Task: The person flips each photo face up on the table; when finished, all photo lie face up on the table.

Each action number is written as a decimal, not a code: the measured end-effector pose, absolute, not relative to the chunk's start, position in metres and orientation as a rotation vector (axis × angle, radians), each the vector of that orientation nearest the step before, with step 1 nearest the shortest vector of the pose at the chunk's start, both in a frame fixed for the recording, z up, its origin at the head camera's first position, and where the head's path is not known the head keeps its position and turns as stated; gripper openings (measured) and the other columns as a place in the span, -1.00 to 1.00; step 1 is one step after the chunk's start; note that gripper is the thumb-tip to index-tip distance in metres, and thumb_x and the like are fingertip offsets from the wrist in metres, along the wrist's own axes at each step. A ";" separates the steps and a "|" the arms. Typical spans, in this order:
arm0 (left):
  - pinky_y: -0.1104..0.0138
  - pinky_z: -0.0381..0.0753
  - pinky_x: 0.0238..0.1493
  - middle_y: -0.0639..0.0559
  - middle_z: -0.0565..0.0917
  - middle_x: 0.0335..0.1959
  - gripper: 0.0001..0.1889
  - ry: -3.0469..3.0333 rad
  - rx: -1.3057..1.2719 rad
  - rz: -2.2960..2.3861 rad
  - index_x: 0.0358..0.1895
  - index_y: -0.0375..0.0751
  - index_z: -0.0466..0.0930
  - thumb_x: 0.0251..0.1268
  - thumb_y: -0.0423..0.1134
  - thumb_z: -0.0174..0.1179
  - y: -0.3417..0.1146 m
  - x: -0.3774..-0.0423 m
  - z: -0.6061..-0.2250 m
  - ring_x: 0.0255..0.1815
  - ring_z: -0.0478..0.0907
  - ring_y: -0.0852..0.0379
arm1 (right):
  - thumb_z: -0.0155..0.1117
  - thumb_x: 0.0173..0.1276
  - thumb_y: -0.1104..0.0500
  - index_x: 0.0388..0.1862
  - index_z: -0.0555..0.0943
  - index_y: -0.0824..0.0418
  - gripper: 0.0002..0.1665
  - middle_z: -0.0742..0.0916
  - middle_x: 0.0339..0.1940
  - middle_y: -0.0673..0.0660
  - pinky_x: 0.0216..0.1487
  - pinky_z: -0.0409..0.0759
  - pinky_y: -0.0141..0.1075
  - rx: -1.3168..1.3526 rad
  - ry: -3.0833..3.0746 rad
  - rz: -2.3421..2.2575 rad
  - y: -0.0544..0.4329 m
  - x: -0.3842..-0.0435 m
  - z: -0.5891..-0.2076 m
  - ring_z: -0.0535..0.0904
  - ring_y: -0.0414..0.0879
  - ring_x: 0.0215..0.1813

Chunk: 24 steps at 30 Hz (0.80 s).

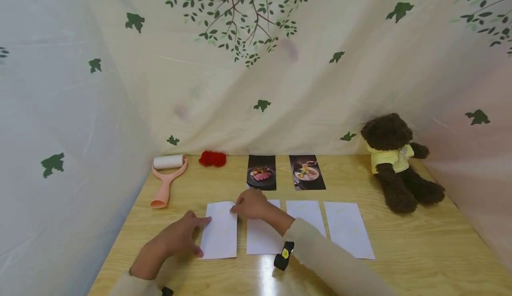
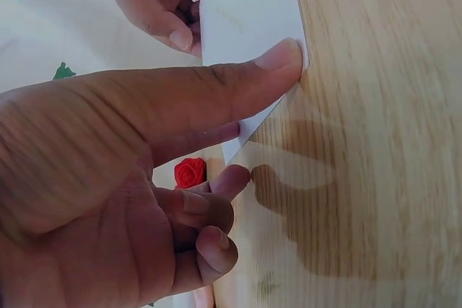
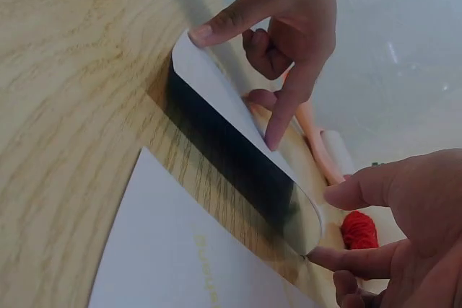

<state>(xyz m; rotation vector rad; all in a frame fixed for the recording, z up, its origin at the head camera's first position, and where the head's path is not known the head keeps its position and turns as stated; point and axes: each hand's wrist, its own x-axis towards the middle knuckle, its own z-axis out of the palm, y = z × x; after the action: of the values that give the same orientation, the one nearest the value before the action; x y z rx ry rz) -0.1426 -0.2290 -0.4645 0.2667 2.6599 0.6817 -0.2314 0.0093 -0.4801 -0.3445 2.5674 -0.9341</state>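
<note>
A photo card, white back up with faint yellowish print, is the leftmost of a row of face-down cards. Its right edge is raised and bent, baring a dark picture side in the right wrist view. My right hand pinches the far right corner between thumb and index finger. Along the left side, my left hand presses with an extended thumb at the near corner and the index finger further up the edge. Its other fingers hang loosely curled, off the card.
More white-backed cards lie to the right, including the rightmost card. Behind are a steak photo and a noodle-bowl photo, face up. A lint roller and red yarn bundle are back left; a teddy bear sits right.
</note>
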 end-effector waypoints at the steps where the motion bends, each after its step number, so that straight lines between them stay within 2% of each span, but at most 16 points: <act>1: 0.26 0.43 -0.16 -0.05 0.44 -0.11 -0.04 2.658 0.272 0.689 0.44 -0.13 0.58 -0.24 -0.26 0.75 -0.229 -0.142 -0.464 -0.20 0.39 0.08 | 0.49 0.37 -0.07 -0.17 0.80 0.15 -0.69 0.77 -0.16 0.05 -0.02 0.54 -0.13 -0.346 2.562 -0.950 0.009 -0.231 -0.479 0.54 -0.01 0.00; 5: 0.27 0.43 -0.13 -0.05 0.45 -0.09 -0.09 2.660 0.309 0.691 0.43 -0.20 0.58 -0.16 -0.24 0.73 -0.228 -0.143 -0.463 -0.18 0.38 0.09 | 0.47 0.39 0.00 -0.12 0.68 0.19 -0.70 0.70 -0.19 0.06 -0.14 0.53 -0.23 -0.344 2.505 -1.071 0.011 -0.230 -0.478 0.54 -0.06 -0.12; 9: 0.30 0.41 -0.13 -0.02 0.49 -0.09 -0.24 2.677 0.326 0.690 0.39 -0.24 0.62 0.04 -0.16 0.65 -0.228 -0.146 -0.464 -0.17 0.38 0.12 | 0.42 0.42 0.14 -0.01 0.60 0.26 -0.70 0.74 -0.21 0.12 -0.22 0.63 -0.28 -0.355 2.321 -1.329 0.014 -0.231 -0.476 0.65 -0.11 -0.26; 14: 0.25 0.49 -0.11 -0.01 0.58 -0.09 -0.46 2.679 0.267 0.708 0.27 -0.20 0.72 0.34 0.04 0.44 -0.219 -0.153 -0.464 -0.18 0.45 0.14 | 0.37 0.45 0.25 0.10 0.59 0.33 -0.69 0.83 -0.22 0.22 -0.20 0.81 -0.15 -0.367 2.100 -1.574 0.017 -0.230 -0.471 0.77 -0.08 -0.37; 16: 0.18 0.55 -0.04 0.01 0.64 -0.05 -0.49 2.679 0.234 0.728 0.23 -0.15 0.75 0.48 0.15 0.28 -0.211 -0.155 -0.463 -0.14 0.50 0.15 | 0.35 0.47 0.24 0.14 0.57 0.33 -0.67 0.82 -0.18 0.24 -0.18 0.82 -0.09 -0.352 2.056 -1.625 0.017 -0.228 -0.469 0.78 -0.06 -0.37; 19: 0.06 0.61 0.11 0.04 0.75 0.01 -0.43 2.676 0.213 0.807 0.16 -0.09 0.79 0.60 0.28 0.03 -0.198 -0.158 -0.459 -0.01 0.60 0.12 | 0.32 0.52 0.19 0.22 0.54 0.31 -0.61 0.80 -0.09 0.28 -0.17 0.82 -0.07 -0.346 2.023 -1.678 0.017 -0.225 -0.468 0.81 -0.05 -0.33; 22: -0.02 0.64 0.19 0.07 0.80 0.07 -0.39 2.679 0.234 0.894 0.17 -0.08 0.79 0.60 0.32 -0.01 -0.188 -0.158 -0.452 0.13 0.68 0.07 | 0.27 0.55 0.15 0.32 0.51 0.32 -0.54 0.77 0.01 0.35 -0.10 0.82 -0.05 -0.366 2.001 -1.730 0.016 -0.222 -0.465 0.82 -0.03 -0.23; 24: 0.03 0.69 0.10 0.06 0.81 0.07 -0.41 2.693 0.252 0.927 0.16 -0.09 0.78 0.57 0.31 0.05 -0.184 -0.158 -0.448 0.08 0.71 0.09 | 0.23 0.57 0.13 0.38 0.48 0.32 -0.50 0.76 0.05 0.37 -0.06 0.81 -0.07 -0.395 1.995 -1.760 0.015 -0.219 -0.463 0.82 -0.02 -0.15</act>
<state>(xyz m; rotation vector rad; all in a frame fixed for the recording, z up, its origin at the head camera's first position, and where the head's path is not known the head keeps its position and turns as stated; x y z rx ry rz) -0.1579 -0.1839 -0.4477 0.2518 2.6926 0.9269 -0.2189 0.0154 -0.4626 -0.3945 1.9951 -1.7596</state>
